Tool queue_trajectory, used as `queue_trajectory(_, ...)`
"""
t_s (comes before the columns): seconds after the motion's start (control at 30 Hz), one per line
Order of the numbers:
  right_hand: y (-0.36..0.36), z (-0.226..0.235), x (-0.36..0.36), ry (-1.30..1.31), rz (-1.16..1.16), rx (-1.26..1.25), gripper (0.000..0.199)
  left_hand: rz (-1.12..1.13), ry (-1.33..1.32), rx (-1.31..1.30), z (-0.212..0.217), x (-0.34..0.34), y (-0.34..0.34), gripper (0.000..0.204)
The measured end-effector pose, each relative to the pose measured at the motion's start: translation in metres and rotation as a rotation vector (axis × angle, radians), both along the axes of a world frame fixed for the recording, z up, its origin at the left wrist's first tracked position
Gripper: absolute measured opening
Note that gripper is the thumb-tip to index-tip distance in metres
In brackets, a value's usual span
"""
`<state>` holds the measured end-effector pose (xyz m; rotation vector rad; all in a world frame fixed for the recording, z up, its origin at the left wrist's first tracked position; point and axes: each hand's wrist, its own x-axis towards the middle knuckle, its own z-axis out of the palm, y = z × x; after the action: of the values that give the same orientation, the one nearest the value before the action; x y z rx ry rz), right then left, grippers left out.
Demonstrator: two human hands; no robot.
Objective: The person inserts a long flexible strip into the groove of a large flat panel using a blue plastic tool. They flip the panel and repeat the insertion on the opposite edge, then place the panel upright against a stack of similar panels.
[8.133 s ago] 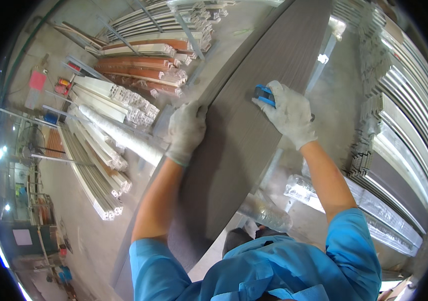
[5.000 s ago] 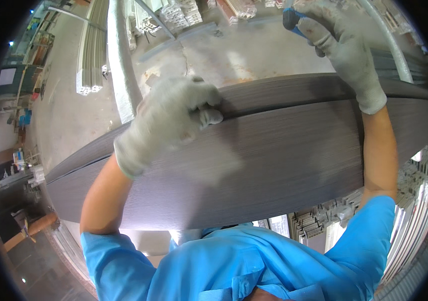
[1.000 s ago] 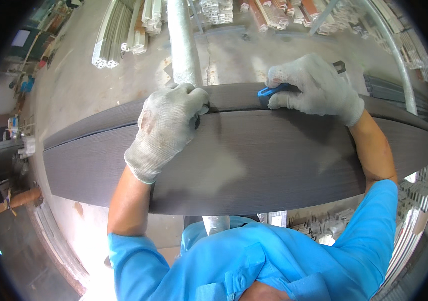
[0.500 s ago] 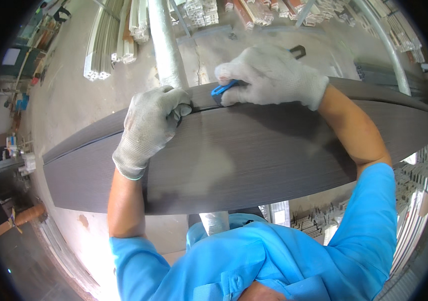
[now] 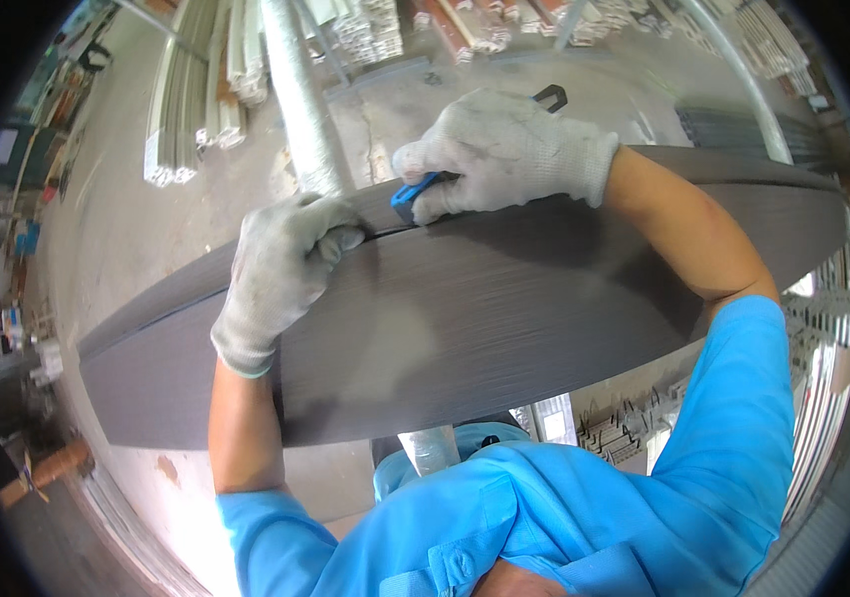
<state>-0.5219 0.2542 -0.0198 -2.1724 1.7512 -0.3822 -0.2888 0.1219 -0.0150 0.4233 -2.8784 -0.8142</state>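
Panel (image 5: 445, 318) stretches left to right, floor (image 5: 624, 95) beyond its far edge (image 5: 683, 155). Right hand (image 5: 504, 154) grasps blue tool (image 5: 413, 194), its end pointing down-left at the seam (image 5: 392, 233). Left hand (image 5: 281, 264) curls nearby; whether it grips something, one cannot tell.

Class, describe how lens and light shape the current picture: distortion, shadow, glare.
Head view: the edges of the dark panel bow, and the corners go black; head view: a shadow lies on the panel below the right hand; head view: floor at lower left is washed out.
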Motion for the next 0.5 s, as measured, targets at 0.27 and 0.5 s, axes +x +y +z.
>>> queue_trajectory(0.27, 0.097, 0.023, -0.066, -0.089, -0.388, 0.178, 0.021, 0.227, 0.121, 0.274, -0.009, 0.055, -0.036, 0.019)
queue_trajectory(0.5, 0.062, 0.005, -0.041, -0.104, -0.189, -0.094, 0.025, 0.469, 0.159, -0.398, -0.012, 0.212, 0.007, 0.076)
